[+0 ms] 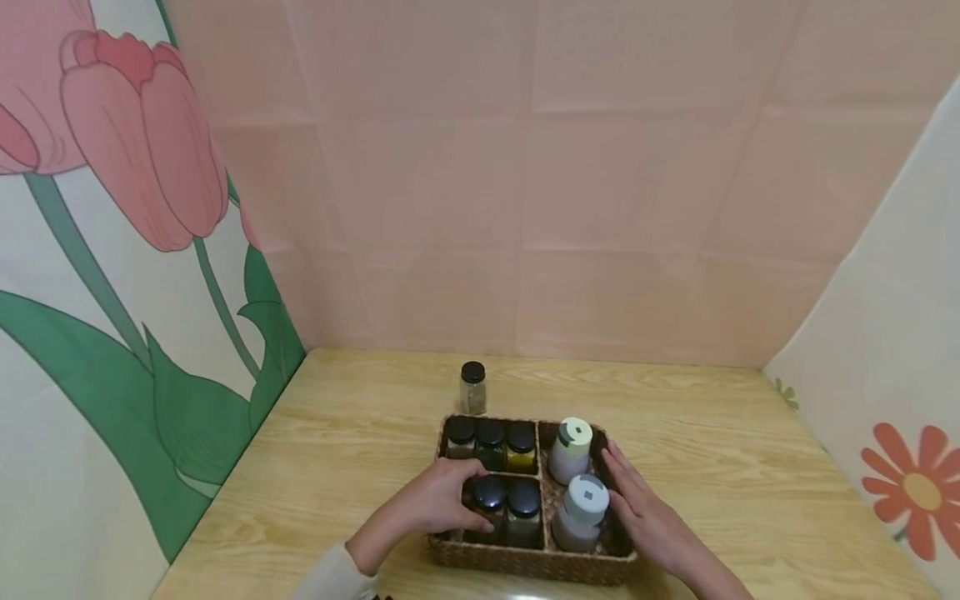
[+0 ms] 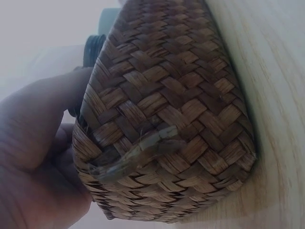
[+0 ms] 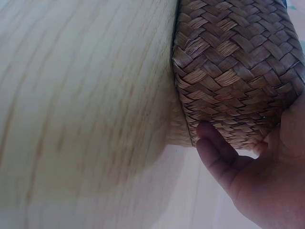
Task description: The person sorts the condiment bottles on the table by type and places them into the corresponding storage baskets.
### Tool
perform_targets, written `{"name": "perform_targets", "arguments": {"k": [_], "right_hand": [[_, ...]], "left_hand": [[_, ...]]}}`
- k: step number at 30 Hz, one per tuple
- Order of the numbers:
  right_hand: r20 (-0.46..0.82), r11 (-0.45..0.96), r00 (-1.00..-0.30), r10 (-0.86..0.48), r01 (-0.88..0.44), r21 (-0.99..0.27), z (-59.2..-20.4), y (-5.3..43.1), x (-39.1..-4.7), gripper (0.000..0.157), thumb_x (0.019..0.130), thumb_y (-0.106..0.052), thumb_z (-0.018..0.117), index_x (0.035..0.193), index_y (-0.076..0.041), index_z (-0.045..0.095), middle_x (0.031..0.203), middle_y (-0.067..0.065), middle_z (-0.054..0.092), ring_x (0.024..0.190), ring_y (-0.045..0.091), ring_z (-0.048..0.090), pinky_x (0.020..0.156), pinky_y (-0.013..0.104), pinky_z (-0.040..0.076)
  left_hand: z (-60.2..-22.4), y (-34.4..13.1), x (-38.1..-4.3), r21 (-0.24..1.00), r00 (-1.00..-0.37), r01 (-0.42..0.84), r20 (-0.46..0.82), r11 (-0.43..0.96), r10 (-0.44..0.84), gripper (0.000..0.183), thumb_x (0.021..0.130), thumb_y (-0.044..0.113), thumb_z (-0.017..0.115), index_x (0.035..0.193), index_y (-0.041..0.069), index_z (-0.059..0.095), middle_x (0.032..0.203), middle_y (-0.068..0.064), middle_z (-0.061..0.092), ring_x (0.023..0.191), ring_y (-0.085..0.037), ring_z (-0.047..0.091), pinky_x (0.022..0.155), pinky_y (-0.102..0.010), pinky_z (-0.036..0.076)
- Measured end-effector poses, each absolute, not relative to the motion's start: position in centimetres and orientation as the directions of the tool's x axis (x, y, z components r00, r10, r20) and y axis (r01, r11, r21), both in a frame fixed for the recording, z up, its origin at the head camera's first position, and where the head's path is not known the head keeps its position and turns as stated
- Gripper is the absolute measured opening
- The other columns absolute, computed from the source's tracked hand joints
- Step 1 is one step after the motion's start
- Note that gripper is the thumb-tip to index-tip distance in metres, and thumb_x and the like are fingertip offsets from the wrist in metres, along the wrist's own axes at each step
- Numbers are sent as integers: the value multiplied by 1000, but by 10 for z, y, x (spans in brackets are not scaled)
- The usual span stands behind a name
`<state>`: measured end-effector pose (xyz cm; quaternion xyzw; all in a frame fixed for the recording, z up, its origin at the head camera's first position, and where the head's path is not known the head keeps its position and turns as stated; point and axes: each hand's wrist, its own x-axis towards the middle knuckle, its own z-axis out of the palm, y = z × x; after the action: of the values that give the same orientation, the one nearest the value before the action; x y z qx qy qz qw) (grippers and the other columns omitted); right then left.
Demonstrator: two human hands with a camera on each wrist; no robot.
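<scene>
A brown woven basket (image 1: 525, 565) with compartments stands on the table. My left hand (image 1: 437, 497) reaches over its left rim, thumb and fingers round a black-lidded jar (image 1: 490, 493) in the front left compartment. Beside that jar stands another dark-lidded jar (image 1: 523, 500). My right hand (image 1: 651, 518) lies along the basket's right wall, fingers extended against the outside in the right wrist view. Two white-capped bottles, one at the back (image 1: 573, 450) and one at the front (image 1: 582, 512), stand in the right compartment. The left palm hides part of the front left compartment.
Several black-lidded jars (image 1: 491, 442) fill the back left compartment. Behind the basket a single clear jar with a black lid (image 1: 473, 388) stands on the wooden table (image 1: 360, 417). A pink cloth (image 1: 525, 183) hangs at the back, with floral cloths on both sides.
</scene>
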<state>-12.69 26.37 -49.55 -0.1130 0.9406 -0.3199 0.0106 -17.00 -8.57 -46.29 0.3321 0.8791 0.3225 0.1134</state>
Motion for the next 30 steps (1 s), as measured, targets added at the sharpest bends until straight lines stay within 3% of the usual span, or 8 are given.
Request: {"name": "perform_targets", "arguments": {"k": [16, 20, 26, 30], "right_hand": [[60, 797, -975, -213, -209, -567, -494, 263, -126, 60, 110, -37, 41, 162, -13, 24, 170, 6, 13, 152, 36, 22, 113, 52, 23], [68, 802, -975, -211, -213, -559, -495, 264, -127, 60, 109, -36, 42, 162, -14, 25, 170, 5, 14, 151, 34, 23, 113, 45, 23], [76, 803, -974, -212, -218, -554, -495, 263, -127, 59, 109, -36, 41, 162, -13, 26, 170, 7, 15, 150, 35, 24, 113, 51, 24], [77, 802, -973, -220, -225, -554, -494, 262, -126, 59, 110, -36, 41, 162, -11, 26, 170, 8, 16, 150, 34, 24, 114, 38, 23]], "left_hand": [[-464, -85, -169, 682, -749, 493, 18, 540, 663, 47, 76, 35, 90, 113, 17, 67, 89, 17, 65, 71, 1, 55, 64, -18, 49], [-464, -85, -169, 683, -744, 499, 21, 534, 668, 48, 77, 36, 90, 114, 17, 66, 90, 17, 65, 73, 1, 56, 66, -17, 49], [-461, -85, -169, 670, -752, 484, -10, 562, 659, 52, 75, 36, 90, 118, 16, 67, 94, 16, 67, 79, 2, 58, 72, -18, 51], [-458, -86, -168, 673, -761, 459, -39, 579, 648, 61, 75, 40, 90, 126, 15, 66, 103, 12, 69, 82, 1, 60, 75, -20, 52]]}}
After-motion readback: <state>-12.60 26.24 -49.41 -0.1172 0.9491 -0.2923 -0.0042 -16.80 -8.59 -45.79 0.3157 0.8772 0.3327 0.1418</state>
